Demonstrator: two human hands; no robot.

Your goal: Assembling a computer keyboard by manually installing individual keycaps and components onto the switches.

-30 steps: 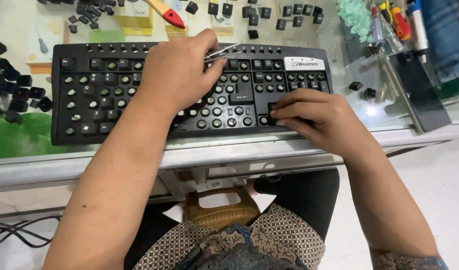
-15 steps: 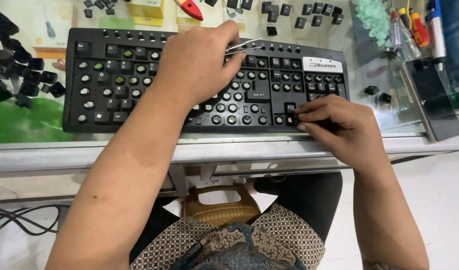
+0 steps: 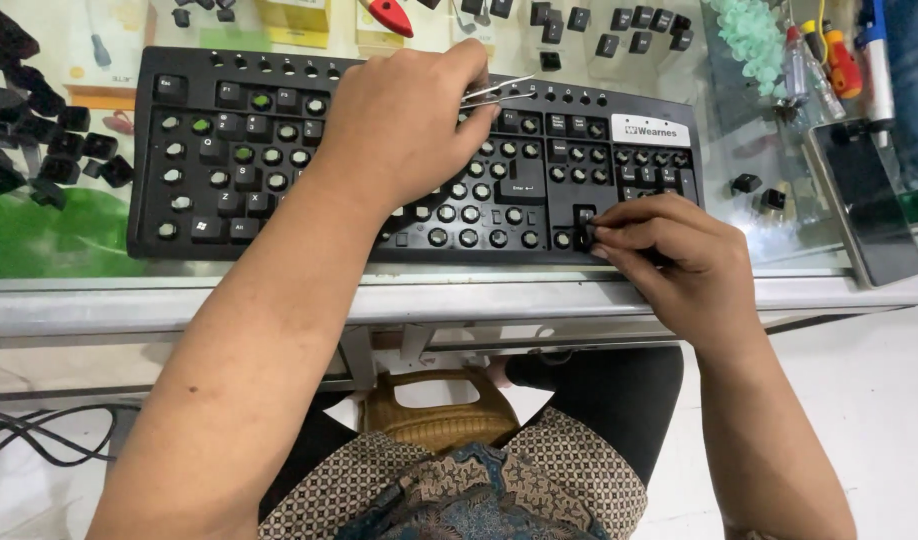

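A black keyboard (image 3: 239, 190) with most keycaps off lies on a glass counter. My left hand (image 3: 404, 130) rests on its middle and holds thin metal tweezers (image 3: 499, 90) whose tips point right. Over the lower right part of the keyboard, my right hand (image 3: 669, 260) pinches a black keycap (image 3: 585, 238) with its fingertips at the arrow-key area. A few keycaps still sit on the keyboard at the left and around the enter key.
Loose black keycaps (image 3: 39, 130) lie left of the keyboard and more (image 3: 599, 25) behind it. A dark phone (image 3: 864, 200) stands at the right, with screwdrivers (image 3: 839, 55) and pale green rubber domes (image 3: 754, 30) behind. The counter's metal edge (image 3: 179, 305) runs along the front.
My right hand slid right along the bottom row to the arrow-key area and now pinches a keycap. The left hand with the tweezers stays in place.
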